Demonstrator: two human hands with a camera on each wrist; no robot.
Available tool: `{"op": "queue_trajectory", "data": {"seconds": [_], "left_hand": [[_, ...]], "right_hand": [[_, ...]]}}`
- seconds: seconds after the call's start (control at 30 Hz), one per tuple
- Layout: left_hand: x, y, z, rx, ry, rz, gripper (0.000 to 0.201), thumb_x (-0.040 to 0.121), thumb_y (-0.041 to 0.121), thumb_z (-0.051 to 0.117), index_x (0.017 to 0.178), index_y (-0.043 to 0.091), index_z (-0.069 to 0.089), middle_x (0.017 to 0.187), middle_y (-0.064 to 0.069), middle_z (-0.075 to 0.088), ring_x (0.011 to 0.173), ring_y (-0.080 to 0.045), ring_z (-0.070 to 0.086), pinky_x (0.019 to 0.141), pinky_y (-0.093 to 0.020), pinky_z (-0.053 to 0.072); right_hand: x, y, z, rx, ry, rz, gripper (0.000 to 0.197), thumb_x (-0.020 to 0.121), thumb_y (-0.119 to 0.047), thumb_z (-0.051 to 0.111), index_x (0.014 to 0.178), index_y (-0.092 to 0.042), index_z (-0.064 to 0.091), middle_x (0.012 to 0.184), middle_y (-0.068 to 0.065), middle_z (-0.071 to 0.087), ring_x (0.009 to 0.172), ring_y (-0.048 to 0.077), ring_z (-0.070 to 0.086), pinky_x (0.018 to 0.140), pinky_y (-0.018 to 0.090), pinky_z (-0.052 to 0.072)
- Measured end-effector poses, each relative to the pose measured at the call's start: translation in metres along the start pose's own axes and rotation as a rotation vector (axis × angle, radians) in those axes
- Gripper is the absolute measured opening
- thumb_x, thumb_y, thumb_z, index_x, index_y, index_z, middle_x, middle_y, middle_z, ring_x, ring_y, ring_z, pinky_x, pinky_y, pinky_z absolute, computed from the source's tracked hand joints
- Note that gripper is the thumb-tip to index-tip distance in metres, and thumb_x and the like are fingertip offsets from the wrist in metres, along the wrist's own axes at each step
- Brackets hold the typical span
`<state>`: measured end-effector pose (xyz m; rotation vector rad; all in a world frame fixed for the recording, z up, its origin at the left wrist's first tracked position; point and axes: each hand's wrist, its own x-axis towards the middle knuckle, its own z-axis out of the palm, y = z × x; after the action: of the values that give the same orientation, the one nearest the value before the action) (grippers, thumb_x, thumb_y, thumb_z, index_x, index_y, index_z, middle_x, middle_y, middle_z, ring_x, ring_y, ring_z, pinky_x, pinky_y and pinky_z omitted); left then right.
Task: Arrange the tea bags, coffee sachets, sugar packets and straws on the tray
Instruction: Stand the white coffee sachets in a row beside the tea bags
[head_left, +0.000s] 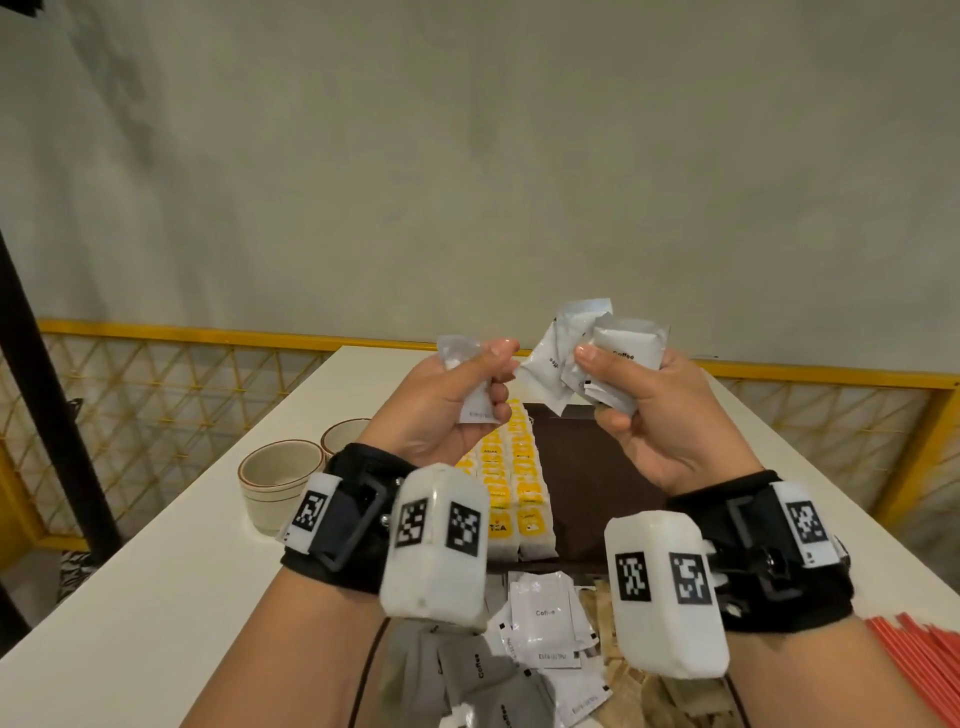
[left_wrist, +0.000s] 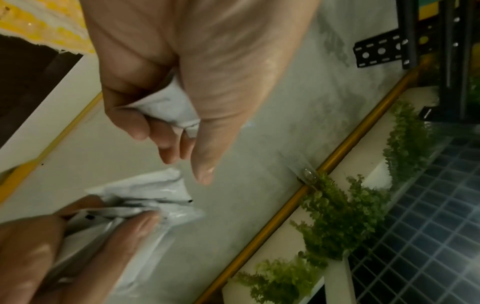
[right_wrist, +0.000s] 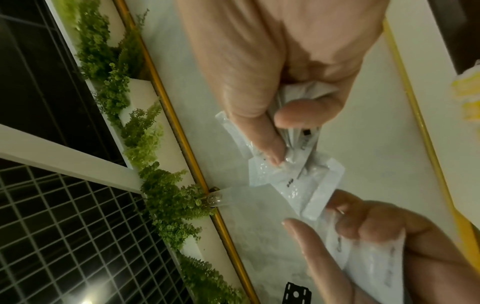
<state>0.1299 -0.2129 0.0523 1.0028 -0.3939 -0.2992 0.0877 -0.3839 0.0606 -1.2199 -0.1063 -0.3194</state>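
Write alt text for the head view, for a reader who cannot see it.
Two raised hands hold white coffee sachets above a table: the left hand grips one, the right hand a bunch. Below lies a dark tray with yellow tea bags in rows, more sachets in front, two cups left, red straws right.

White coffee sachets (head_left: 582, 353) held aloft; more (head_left: 543, 621) lie near; yellow tea bags (head_left: 511, 483) in rows on dark tray (head_left: 597, 467); red straws (head_left: 919, 649) near right.

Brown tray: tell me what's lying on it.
On the brown tray, two rows of yellow tea bags fill its left side. The rest visible is bare; both raised hands and wrist units cover parts.
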Motion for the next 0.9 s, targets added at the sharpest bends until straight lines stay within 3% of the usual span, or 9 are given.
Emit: {"op": "queue_trajectory", "data": {"seconds": [0.2, 0.3, 0.47, 0.53, 0.6, 0.67, 0.73, 0.83, 0.9], "left_hand": [[-0.002, -0.004, 0.001, 0.110, -0.104, -0.041, 0.036, 0.074, 0.026, 0.065, 0.102, 0.004, 0.059, 0.067, -0.002, 0.057, 0.058, -0.010, 0.050, 0.051, -0.019, 0.045], [-0.001, -0.004, -0.001, 0.175, -0.104, 0.001, 0.035, 0.076, 0.019, 0.066, 0.107, 0.003, 0.060, 0.072, -0.001, 0.057, 0.060, -0.008, 0.050, 0.051, -0.018, 0.043], [0.004, -0.009, -0.007, 0.268, 0.079, 0.076, 0.020, 0.088, 0.003, 0.060, 0.108, 0.003, 0.061, 0.068, -0.002, 0.057, 0.060, -0.010, 0.052, 0.053, -0.020, 0.044], [0.005, -0.008, -0.013, 0.357, 0.158, 0.115, 0.014, 0.089, 0.003, 0.059, 0.101, 0.007, 0.064, 0.068, -0.002, 0.057, 0.061, -0.011, 0.051, 0.053, -0.021, 0.043], [0.005, -0.007, -0.019, 0.467, 0.191, 0.144, 0.013, 0.090, 0.005, 0.059, 0.099, 0.011, 0.066, 0.074, -0.003, 0.058, 0.064, -0.011, 0.051, 0.054, -0.022, 0.041], [0.005, -0.006, -0.022, 0.496, 0.190, 0.149, 0.014, 0.090, 0.005, 0.059, 0.100, 0.010, 0.066, 0.079, -0.004, 0.059, 0.066, -0.011, 0.051, 0.055, -0.022, 0.040], [0.005, -0.005, -0.020, 0.427, 0.158, 0.099, 0.013, 0.090, 0.003, 0.059, 0.102, 0.007, 0.064, 0.075, -0.004, 0.058, 0.062, -0.011, 0.051, 0.053, -0.022, 0.041], [0.002, -0.001, -0.011, 0.140, 0.066, -0.068, 0.009, 0.091, 0.001, 0.053, 0.095, 0.006, 0.058, 0.064, -0.005, 0.053, 0.052, -0.012, 0.049, 0.046, -0.022, 0.041], [0.002, 0.000, -0.010, 0.069, 0.038, -0.110, 0.013, 0.092, 0.002, 0.049, 0.091, 0.008, 0.060, 0.065, -0.005, 0.050, 0.050, -0.012, 0.047, 0.044, -0.021, 0.040]], "right_hand": [[0.000, 0.003, 0.004, -0.042, 0.000, 0.002, 0.032, 0.082, -0.003, 0.068, 0.112, 0.001, 0.060, 0.082, 0.006, 0.066, 0.053, 0.007, 0.054, 0.034, 0.015, 0.032], [0.001, 0.005, 0.005, -0.029, 0.036, -0.010, 0.033, 0.082, -0.003, 0.069, 0.113, 0.001, 0.060, 0.086, 0.008, 0.066, 0.055, 0.008, 0.055, 0.034, 0.016, 0.032], [0.000, 0.006, 0.006, -0.065, 0.070, -0.032, 0.027, 0.083, -0.003, 0.069, 0.109, -0.004, 0.061, 0.087, 0.007, 0.067, 0.060, 0.009, 0.058, 0.035, 0.016, 0.033], [0.002, 0.003, 0.000, -0.061, 0.076, -0.051, 0.030, 0.083, -0.004, 0.068, 0.112, -0.001, 0.060, 0.095, 0.015, 0.067, 0.068, 0.014, 0.058, 0.035, 0.016, 0.031], [0.001, 0.000, -0.005, -0.087, 0.010, -0.048, 0.035, 0.085, -0.004, 0.066, 0.117, 0.005, 0.057, 0.100, 0.023, 0.065, 0.066, 0.015, 0.057, 0.035, 0.016, 0.030], [-0.001, -0.001, -0.006, -0.151, -0.098, -0.027, 0.035, 0.085, -0.004, 0.064, 0.117, 0.009, 0.057, 0.094, 0.023, 0.063, 0.060, 0.014, 0.052, 0.035, 0.016, 0.029], [-0.004, 0.000, -0.003, -0.219, -0.198, -0.011, 0.029, 0.085, -0.003, 0.064, 0.111, 0.007, 0.060, 0.084, 0.017, 0.062, 0.055, 0.012, 0.048, 0.034, 0.015, 0.029], [-0.006, 0.002, 0.002, -0.229, -0.273, 0.007, 0.018, 0.081, -0.004, 0.065, 0.099, -0.001, 0.063, 0.069, 0.004, 0.060, 0.047, 0.007, 0.044, 0.033, 0.015, 0.028], [-0.008, 0.001, 0.003, -0.216, -0.309, -0.023, 0.021, 0.080, -0.008, 0.065, 0.099, -0.001, 0.064, 0.075, 0.014, 0.061, 0.046, 0.007, 0.041, 0.033, 0.015, 0.028]]}}
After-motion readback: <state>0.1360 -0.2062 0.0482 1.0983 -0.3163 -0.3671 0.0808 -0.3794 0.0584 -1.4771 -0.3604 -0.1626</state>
